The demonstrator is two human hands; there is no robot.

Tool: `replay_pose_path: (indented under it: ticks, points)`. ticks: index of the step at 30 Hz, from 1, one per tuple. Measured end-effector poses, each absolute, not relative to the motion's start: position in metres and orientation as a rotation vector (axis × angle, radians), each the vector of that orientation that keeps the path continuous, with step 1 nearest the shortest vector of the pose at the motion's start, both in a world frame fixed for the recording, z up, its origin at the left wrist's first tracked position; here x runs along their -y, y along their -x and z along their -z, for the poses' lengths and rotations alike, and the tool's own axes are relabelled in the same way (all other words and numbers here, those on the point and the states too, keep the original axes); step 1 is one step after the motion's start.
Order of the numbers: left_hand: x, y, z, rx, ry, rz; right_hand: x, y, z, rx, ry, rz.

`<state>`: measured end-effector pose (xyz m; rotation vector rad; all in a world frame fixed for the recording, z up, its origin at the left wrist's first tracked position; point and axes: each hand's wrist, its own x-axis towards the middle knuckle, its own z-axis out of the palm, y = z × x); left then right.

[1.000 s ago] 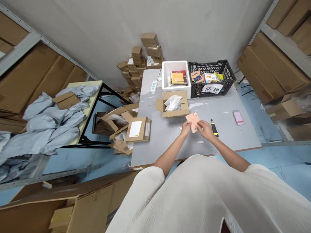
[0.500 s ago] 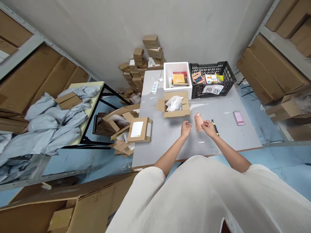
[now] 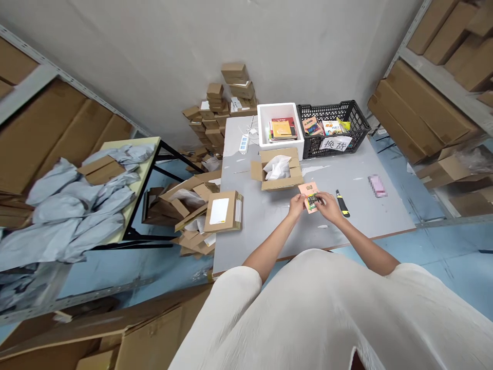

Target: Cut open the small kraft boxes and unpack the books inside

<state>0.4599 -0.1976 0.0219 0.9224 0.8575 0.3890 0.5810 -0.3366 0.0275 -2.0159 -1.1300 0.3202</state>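
Note:
A small pink booklet [image 3: 308, 188] with a dark and yellow picture on its face is held between both hands above the grey table [image 3: 265, 226]. My left hand [image 3: 296, 205] is closed on its left edge. My right hand [image 3: 327, 206] is closed at its right side, with fingertips over the picture. Just behind my left hand stands an open cardboard box [image 3: 283, 183] with white wrapping [image 3: 277, 168] inside. A black and yellow cutter [image 3: 342, 203] lies to the right of my right hand.
Behind are a white foam box [image 3: 299, 149] and a black crate [image 3: 356, 139], both with books. A closed carton [image 3: 219, 211] sits on the table's left edge. A pink blurred item [image 3: 377, 186] lies right. Grey parcels [image 3: 77, 205] cover the left table.
The pink item has moved slightly left and now shows a different, printed face. My left hand has closed on it, and my right hand has shifted left. The view has shifted slightly.

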Motion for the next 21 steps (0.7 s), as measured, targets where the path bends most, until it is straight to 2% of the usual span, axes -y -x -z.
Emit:
replay_pose_path:
  ticks: [3,9,15,21]
  points:
    - [0.193,-0.456,-0.022,-0.843,-0.949,-0.387,0.344,-0.587,-0.025,0.887,2.013,-0.403]
    - [0.186,-0.476,-0.024,-0.839,-0.961,-0.39,0.356,-0.6,-0.031,0.525,1.845,-0.815]
    - [0.184,-0.508,-0.024,-0.801,-1.061,-0.362,0.35,-0.636,-0.039,0.407,1.733,-0.805]
    - [0.182,-0.542,-0.027,-0.857,-1.372,-0.51,0.325,-0.69,-0.039,0.432,1.707,-0.769]
